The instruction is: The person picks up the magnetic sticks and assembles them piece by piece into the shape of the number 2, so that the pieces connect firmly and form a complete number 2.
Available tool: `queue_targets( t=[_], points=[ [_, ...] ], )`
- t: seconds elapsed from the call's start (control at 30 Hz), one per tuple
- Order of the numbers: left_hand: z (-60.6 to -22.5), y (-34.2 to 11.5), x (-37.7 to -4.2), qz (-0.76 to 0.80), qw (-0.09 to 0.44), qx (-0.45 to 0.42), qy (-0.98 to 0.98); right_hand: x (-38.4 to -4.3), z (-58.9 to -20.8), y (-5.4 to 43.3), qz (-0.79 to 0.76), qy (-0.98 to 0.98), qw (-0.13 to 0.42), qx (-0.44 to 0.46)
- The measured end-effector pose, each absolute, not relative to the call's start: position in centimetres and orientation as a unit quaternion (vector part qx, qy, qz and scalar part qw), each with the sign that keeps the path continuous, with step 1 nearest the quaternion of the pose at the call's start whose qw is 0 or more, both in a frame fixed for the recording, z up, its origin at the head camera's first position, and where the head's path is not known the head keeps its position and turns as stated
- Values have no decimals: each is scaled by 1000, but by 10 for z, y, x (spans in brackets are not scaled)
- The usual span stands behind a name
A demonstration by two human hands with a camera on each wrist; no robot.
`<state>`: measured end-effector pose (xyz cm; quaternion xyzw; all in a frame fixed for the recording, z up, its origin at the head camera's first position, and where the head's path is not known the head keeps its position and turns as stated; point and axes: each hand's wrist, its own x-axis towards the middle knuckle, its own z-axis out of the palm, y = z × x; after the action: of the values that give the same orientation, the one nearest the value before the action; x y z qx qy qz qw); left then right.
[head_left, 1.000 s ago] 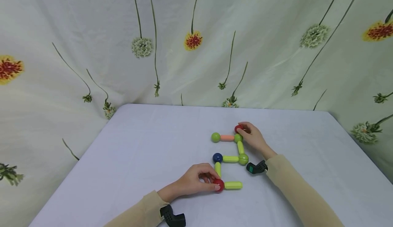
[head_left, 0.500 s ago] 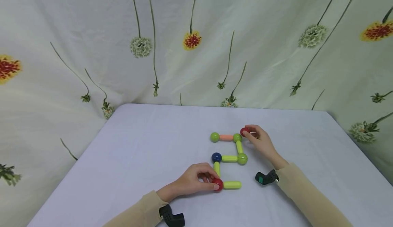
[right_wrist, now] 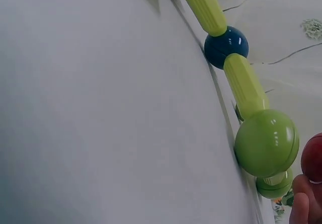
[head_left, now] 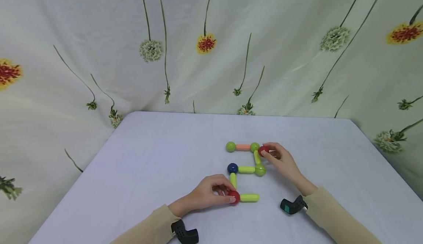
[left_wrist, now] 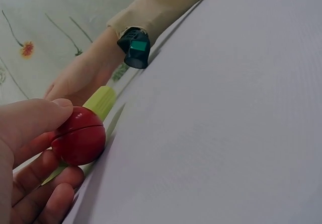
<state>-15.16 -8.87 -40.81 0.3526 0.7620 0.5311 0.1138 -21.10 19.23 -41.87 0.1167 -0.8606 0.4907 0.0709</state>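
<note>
A zigzag of toy balls and rods lies on the white table. My left hand (head_left: 209, 192) pinches the red ball (head_left: 234, 197) at its near corner, where a yellow-green rod (head_left: 249, 197) points right. Another rod (head_left: 233, 181) runs back to a dark blue ball (head_left: 232, 168), which a third rod joins to a green ball (head_left: 260, 170). Between thumb and fingers, my right hand (head_left: 283, 163) holds a second red ball (head_left: 263, 151), just right of the far green ball (head_left: 255, 147). In the right wrist view this red ball (right_wrist: 313, 158) is partly cut off.
An orange rod (head_left: 242, 147) links the far green ball to one more green ball (head_left: 230, 146) on the left. The white table (head_left: 148, 156) extends around the structure. Behind it hangs a flower-printed cloth (head_left: 185, 60). Black cameras (head_left: 185, 232) are worn on both wrists.
My right hand has carried its red ball from behind the far green ball to the right, then back toward me. My left hand stays on the near red ball.
</note>
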Motion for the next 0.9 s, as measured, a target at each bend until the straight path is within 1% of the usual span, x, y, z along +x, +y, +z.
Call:
queue_targets(
  t=[0.23,0.33,0.47,0.57,0.7,0.8,0.9],
  points=[
    [-434,-88,-163,532,103,350,764,-178,-391,181,494,-859,65,116],
    [-441,-89,-167,530,99,348,767,-170,-388,180,496,-858,64,117],
    [-442,-90,-168,528,93,351,767,-171,-406,187,513,-847,67,126],
    [-428,-89,-162,526,89,351,769,-172,-423,193,532,-834,65,132],
    [-427,-88,-160,523,86,347,773,-165,-432,195,555,-819,49,136],
    [-441,-89,-167,522,85,346,775,-159,-435,195,561,-815,39,138],
    [-443,-89,-168,521,83,349,774,-158,-437,196,563,-814,33,137]
  ],
)
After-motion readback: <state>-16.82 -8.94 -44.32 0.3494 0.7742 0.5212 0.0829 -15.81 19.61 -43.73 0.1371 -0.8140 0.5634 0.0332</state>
